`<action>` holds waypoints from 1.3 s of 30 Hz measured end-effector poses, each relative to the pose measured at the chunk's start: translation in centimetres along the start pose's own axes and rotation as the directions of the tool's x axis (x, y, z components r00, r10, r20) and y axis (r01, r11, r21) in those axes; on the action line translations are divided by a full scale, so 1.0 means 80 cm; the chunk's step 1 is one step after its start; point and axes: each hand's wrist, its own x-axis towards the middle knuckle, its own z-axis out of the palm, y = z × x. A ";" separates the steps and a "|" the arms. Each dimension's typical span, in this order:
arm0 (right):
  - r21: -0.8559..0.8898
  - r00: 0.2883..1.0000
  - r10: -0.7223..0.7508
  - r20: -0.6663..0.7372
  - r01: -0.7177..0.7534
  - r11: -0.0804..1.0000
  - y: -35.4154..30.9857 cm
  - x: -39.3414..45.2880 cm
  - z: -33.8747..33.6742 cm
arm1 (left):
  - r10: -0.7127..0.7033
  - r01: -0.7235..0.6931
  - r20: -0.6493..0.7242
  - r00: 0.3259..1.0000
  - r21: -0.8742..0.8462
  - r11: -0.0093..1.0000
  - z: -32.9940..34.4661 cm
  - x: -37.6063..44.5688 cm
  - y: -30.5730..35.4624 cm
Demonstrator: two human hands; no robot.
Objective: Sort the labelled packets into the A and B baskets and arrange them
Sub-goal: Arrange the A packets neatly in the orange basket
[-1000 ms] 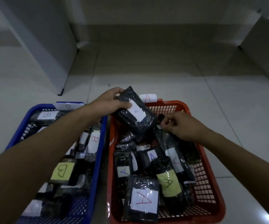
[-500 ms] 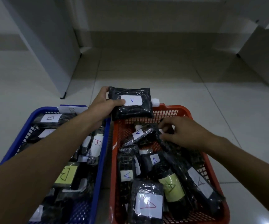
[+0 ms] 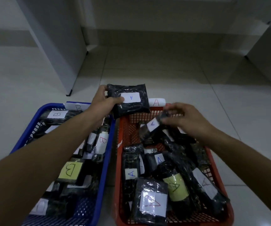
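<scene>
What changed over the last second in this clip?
The left hand lifted its A-labelled packet from the red basket to above the far rim. The right hand picked up a slim A packet. The blue basket is unchanged.

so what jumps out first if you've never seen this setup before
Two baskets packed with black wrapped packets sit side by side on the tiled floor: a blue basket of B labels on the left, a red basket of A labels on the right. The left hand holds an A packet above the red basket's far rim, while the right hand lifts a smaller A packet.
</scene>
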 end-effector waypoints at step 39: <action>-0.713 0.961 0.260 0.092 -0.119 0.691 0.002 0.076 0.085 | 0.057 -0.057 -0.013 0.998 0.006 0.998 -0.028 0.006 -0.015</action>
